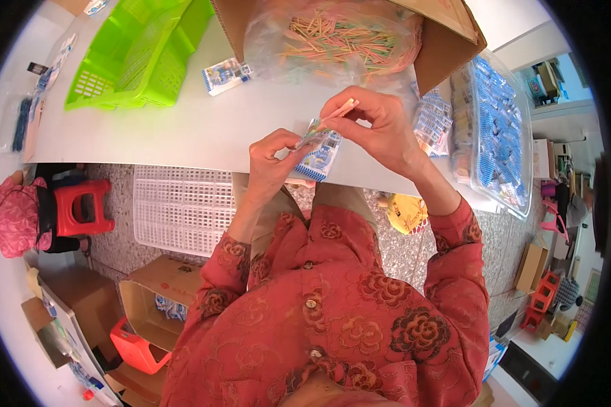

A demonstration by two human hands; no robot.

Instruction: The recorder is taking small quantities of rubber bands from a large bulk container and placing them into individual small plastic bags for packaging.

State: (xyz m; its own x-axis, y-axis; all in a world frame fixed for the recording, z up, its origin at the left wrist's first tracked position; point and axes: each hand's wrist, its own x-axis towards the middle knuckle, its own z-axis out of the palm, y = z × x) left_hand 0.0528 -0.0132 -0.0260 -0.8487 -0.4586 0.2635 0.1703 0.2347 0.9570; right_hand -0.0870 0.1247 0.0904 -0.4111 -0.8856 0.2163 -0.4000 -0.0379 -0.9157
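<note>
Over the table's near edge, my left hand pinches the edge of a small clear plastic packet with blue and white print. My right hand is closed, thumb against fingers, on a few thin pastel sticks. The sticks' lower ends are at the packet's upper edge; whether they are inside it I cannot tell. Beyond my hands, a cardboard box lies with its opening toward me. In it a clear plastic bag holds many loose pink, yellow and green sticks.
A green plastic basket stands at the far left, with another printed packet beside it. On the right, a clear tub is full of blue-and-white packets. A white crate sits below the table. A person is near a red stool.
</note>
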